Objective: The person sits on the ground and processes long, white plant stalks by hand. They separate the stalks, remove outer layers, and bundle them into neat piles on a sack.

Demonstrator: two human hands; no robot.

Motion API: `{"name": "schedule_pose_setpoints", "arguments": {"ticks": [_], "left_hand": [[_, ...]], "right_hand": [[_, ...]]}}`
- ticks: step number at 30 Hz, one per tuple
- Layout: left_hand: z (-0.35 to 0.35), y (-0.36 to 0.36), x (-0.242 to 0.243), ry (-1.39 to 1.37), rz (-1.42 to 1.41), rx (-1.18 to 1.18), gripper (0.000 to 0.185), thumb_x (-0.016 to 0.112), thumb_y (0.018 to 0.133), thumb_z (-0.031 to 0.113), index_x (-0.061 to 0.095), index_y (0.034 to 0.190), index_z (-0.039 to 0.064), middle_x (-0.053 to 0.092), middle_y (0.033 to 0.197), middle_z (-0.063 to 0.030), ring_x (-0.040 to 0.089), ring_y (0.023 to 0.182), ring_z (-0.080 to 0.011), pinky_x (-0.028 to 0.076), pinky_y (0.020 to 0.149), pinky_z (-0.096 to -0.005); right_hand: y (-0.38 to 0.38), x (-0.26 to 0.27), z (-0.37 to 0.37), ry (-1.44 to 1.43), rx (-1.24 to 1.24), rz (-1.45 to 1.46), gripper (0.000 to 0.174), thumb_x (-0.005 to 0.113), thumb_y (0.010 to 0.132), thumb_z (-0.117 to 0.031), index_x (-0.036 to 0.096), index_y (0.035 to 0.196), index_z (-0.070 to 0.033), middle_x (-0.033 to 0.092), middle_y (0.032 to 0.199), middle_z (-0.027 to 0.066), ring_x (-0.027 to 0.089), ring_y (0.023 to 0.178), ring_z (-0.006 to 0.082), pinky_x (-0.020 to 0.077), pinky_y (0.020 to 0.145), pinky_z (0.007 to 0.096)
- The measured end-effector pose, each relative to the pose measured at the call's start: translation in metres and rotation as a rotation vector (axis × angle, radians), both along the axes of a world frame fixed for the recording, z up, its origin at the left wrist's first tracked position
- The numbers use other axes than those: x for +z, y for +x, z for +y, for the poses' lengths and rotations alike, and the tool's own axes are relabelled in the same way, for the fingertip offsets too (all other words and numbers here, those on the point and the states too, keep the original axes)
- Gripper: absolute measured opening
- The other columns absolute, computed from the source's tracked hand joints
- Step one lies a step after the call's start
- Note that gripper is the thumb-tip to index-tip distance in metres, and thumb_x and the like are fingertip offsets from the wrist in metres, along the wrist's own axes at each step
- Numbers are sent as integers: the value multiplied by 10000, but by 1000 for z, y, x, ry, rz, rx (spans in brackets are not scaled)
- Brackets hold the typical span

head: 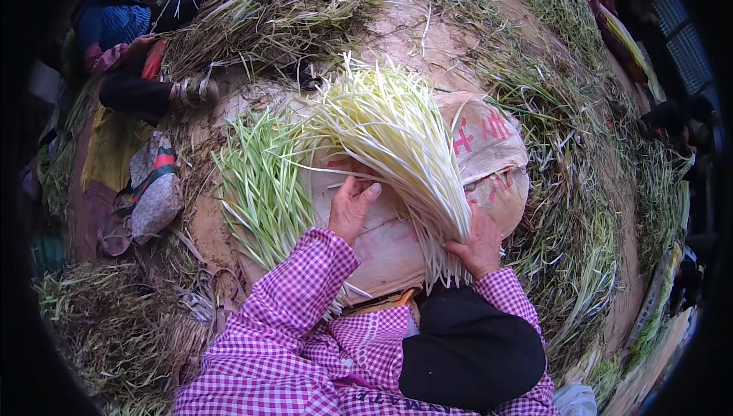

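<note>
A large bundle of pale yellow-white stalks, like blanched chives [395, 124], fans out away from me over a woven sack [487, 135] with red writing. My right hand [478, 241] is closed around the white lower ends of the bundle. Just left of it, my left hand [352, 207] is raised with thumb and fingers apart, near a few stray stalks at the bundle's edge; whether it touches one I cannot tell. A pile of green stalks [266, 187] lies left of my left hand, its lower ends beside my checked sleeve.
Heaps of withered stalks and leaves lie at the top [275, 15], lower left [109, 336] and right [572, 232]. A person [123, 20] sits at the upper left, one foot near the green pile. A patterned bag [154, 198] lies at the left.
</note>
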State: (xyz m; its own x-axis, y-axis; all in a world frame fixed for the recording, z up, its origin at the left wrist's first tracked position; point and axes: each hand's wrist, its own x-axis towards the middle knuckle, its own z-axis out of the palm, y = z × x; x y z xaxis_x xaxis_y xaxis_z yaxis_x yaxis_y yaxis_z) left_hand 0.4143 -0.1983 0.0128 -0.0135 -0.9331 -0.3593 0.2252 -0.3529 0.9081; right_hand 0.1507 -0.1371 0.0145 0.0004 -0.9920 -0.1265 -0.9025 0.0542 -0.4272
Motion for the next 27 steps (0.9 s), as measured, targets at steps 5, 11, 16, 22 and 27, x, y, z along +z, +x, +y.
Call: {"name": "schedule_pose_setpoints", "arguments": {"ticks": [5,11,16,22,27], "left_hand": [[-54,-72,3,53,-109,-40,1171,784,635,514,89,1407,-27,258,1416,-246,263,1321,-319,212,1096,-397],[-82,-142,14,384,-802,-24,1357,831,525,507,-73,1443,80,52,1473,-267,95,1369,-404,132,1112,-492],[-86,-132,5,358,-780,55,1332,849,529,444,-45,1445,73,72,1475,-248,94,1375,-378,119,1119,-488],[-83,-137,14,359,-770,116,1335,871,520,368,-42,1446,68,85,1470,-245,132,1370,-378,142,1126,-461],[-81,-127,-8,255,-693,223,1390,871,484,465,-53,1450,82,10,1490,-247,21,1392,-363,59,1133,-478]], "right_hand": [[-5,-2,4,-1,-18,21,940,817,523,-345,372,1303,-68,532,1081,132,487,1057,306,364,906,423],[-5,-10,14,90,-41,121,1132,778,537,-536,249,1372,15,430,1258,155,410,1153,325,324,962,436],[-19,-10,11,-16,29,-46,1105,743,581,-572,258,1369,31,483,1216,199,445,1140,348,345,949,446],[-38,-2,20,136,-15,-84,1025,659,643,-637,330,1333,45,486,1245,222,450,1149,364,328,976,454],[-33,3,25,146,-22,-36,1019,660,643,-636,335,1331,42,450,1289,207,430,1174,356,316,986,453]]}}
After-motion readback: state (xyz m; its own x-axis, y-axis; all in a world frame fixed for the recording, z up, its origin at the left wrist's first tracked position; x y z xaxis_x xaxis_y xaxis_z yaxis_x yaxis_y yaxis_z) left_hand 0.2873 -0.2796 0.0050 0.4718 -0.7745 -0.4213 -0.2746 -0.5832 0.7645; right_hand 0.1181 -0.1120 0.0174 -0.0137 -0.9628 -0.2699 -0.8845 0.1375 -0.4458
